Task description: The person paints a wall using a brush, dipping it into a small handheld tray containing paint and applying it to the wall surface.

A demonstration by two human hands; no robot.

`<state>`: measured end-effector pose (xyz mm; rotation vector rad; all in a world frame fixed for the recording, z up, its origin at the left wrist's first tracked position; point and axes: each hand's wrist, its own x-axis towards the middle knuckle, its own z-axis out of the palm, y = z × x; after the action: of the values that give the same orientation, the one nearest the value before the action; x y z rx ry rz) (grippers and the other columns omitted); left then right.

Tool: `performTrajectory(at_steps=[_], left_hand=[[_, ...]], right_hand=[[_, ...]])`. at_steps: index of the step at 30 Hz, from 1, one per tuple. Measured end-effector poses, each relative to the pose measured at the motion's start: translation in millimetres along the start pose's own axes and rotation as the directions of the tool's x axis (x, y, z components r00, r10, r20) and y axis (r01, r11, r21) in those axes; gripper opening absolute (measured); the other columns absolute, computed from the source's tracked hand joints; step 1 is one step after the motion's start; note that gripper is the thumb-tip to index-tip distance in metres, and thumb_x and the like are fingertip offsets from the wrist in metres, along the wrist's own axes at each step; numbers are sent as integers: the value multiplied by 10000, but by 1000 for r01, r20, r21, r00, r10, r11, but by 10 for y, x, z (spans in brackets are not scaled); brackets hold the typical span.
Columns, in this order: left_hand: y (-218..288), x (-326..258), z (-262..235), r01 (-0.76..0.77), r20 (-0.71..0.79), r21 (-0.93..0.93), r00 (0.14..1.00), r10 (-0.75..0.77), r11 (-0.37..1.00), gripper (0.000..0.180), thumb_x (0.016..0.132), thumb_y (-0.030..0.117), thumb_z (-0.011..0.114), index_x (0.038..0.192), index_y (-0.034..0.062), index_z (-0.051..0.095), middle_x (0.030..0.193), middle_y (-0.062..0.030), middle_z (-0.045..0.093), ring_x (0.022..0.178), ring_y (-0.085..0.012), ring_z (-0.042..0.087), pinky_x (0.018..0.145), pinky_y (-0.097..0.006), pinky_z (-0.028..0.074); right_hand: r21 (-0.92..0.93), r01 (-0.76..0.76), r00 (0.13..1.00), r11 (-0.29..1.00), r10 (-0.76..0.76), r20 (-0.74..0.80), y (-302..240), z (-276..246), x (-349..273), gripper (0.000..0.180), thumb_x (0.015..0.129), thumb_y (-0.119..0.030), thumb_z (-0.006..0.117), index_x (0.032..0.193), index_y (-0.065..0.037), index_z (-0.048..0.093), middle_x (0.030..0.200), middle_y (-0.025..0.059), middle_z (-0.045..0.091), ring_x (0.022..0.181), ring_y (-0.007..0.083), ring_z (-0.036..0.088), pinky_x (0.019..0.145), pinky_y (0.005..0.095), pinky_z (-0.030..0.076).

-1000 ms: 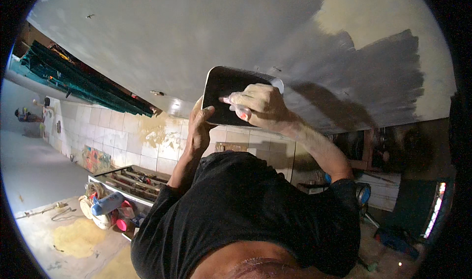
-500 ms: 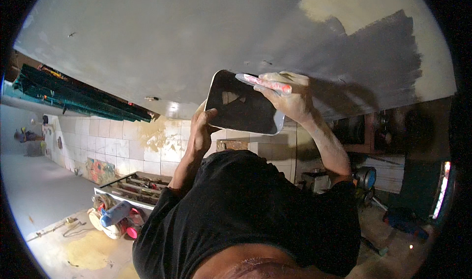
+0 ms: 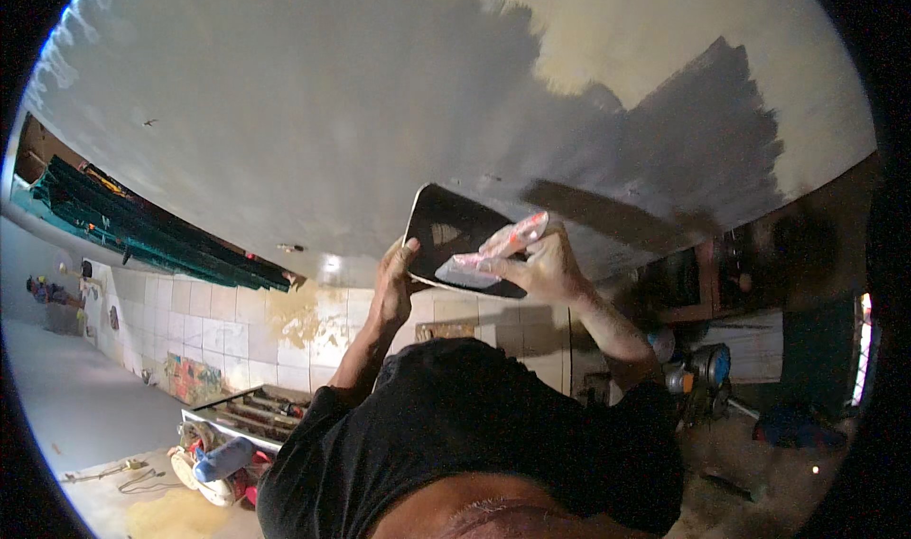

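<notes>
No readable text, labels or numbers anywhere. Pale tool handle in the right hand: red marks, not resolvable as lettering. Multicoloured panel, well left of the left hand: too blurred to read.

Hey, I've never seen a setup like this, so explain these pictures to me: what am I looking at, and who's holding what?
There's no robot here, just a person's two bare hands. The wide, rounded view comes from the left one of two fisheye cameras worn on the head, looking down, so straight edges bend near the rim. The left hand grips a dark board by its left edge. The right hand holds a flat-bladed tool, its blade in front of the board; I can't tell whether they touch. Beyond is a broad gray surface, with a darker gray patch and a cream area.
</notes>
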<state>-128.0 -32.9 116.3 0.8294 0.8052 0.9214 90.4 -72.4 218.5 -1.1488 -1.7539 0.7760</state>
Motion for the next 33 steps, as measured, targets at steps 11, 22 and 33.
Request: performTrajectory(at_steps=[11,22,33], left_hand=[[-1,-40,32,3,55,-39,998,-1,999,557,932,458,537,1279,23,521,1197,-135,607,1064,-249,604,913,-440,508],[-43,16,11,6,55,-41,998,-4,999,597,901,542,546,1232,45,562,1109,-112,653,1005,-242,639,872,-458,533],[28,-6,72,15,72,-76,997,-10,997,539,913,487,566,1216,41,563,1097,-106,639,977,-221,635,867,-418,538]], right_hand=[[-243,147,957,959,-200,-209,100,-184,194,81,787,-68,772,821,-12,726,822,93,728,733,153,690,690,297,551],[-248,191,981,950,-194,11,-139,-271,122,127,782,-105,780,812,-12,698,863,91,719,783,186,692,673,300,546],[-236,255,950,938,-197,242,-306,-612,86,180,788,-26,654,959,-4,706,874,123,690,728,243,641,665,329,504]])
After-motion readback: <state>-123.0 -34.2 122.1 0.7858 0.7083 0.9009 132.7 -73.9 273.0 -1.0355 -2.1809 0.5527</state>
